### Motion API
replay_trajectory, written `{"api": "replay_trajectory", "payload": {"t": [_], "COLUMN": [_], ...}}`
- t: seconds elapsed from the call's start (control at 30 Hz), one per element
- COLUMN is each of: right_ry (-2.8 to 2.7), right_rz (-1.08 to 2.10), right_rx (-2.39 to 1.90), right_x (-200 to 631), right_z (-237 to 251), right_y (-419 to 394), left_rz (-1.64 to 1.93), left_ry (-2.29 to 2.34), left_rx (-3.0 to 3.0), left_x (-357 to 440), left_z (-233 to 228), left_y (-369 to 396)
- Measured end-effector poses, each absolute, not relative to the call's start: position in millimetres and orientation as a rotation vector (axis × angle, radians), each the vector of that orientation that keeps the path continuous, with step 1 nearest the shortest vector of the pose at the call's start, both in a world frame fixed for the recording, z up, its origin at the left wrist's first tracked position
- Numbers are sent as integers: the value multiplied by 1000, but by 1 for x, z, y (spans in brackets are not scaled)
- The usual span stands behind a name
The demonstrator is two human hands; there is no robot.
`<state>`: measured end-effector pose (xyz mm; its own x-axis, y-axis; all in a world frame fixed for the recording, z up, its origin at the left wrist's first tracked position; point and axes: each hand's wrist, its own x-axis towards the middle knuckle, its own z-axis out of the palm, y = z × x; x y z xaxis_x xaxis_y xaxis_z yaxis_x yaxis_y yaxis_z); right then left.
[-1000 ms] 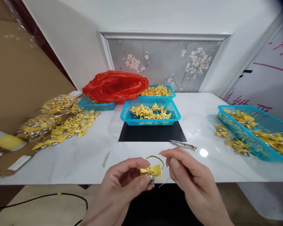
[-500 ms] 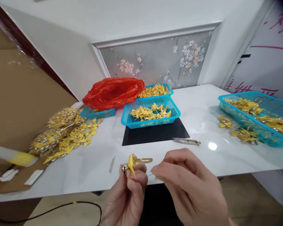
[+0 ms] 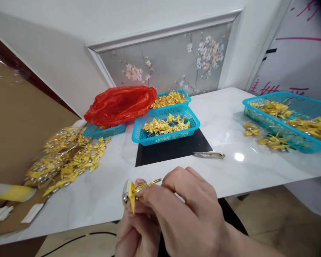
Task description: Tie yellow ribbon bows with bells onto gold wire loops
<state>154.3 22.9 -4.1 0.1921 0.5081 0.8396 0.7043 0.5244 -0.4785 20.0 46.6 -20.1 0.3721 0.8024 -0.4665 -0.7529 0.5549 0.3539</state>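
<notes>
My left hand (image 3: 139, 232) is closed around a small yellow ribbon flower (image 3: 132, 196) with a silver bead on its left side. From the flower a gold cord loop (image 3: 149, 184) points up to the right. My right hand (image 3: 187, 210) is closed, its thumb and index fingertips pressed together at the base of the loop, touching the left fingers. What those fingertips pinch is hidden. Beyond the hands, a pair of thread snips (image 3: 210, 155) lies on the white table (image 3: 224, 182).
Blue baskets of yellow flowers stand at the centre (image 3: 166, 137) and right (image 3: 291, 134). Loose flowers (image 3: 274, 141) lie beside the right one. A red plastic bag (image 3: 120, 105) covers another basket. Bundled flowers (image 3: 77, 160) lie at left beside cardboard (image 3: 18, 107).
My right hand has moved left onto the flower's cord, closing the gap between the hands. The flower and its loop have tilted. The thin strand at my right fingertips is now hidden.
</notes>
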Motion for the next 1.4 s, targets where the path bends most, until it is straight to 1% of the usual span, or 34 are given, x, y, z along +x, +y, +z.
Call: {"api": "replay_trajectory", "payload": {"t": [0.27, 0.53, 0.7, 0.77, 0.83, 0.9, 1.0, 1.07, 1.23, 1.4], "right_ry": [-1524, -1524, -1567, -1574, -1550, -1526, -1509, -1513, -1489, -1438], "right_rz": [-225, -264, -272, -259, -191, -44, 177, 272, 440, 516], "right_rx": [-1118, -1100, -1089, -1093, -1103, -1107, -1083, -1074, -1042, -1029], "right_x": [158, 159, 163, 166, 169, 174, 180, 184, 189, 188], "right_z": [-1, -4, -6, -9, -14, -21, -28, -32, -43, -52], "right_y": [25, 25, 24, 22, 20, 18, 17, 18, 17, 11], "left_rz": [1026, 980, 899, 938, 1045, 1123, 1138, 1127, 1089, 1103], "left_ry": [666, 688, 598, 594, 650, 751, 851, 833, 833, 796], "left_rx": [166, 390, 368, 390, 457, 553, 694, 784, 859, 850], "left_x": [11, 11, 14, 16, 20, 25, 32, 35, 36, 37], "left_z": [-38, -38, -39, -40, -39, -36, -27, -21, -15, -14], "left_y": [46, 50, 52, 50, 48, 44, 40, 38, 35, 33]}}
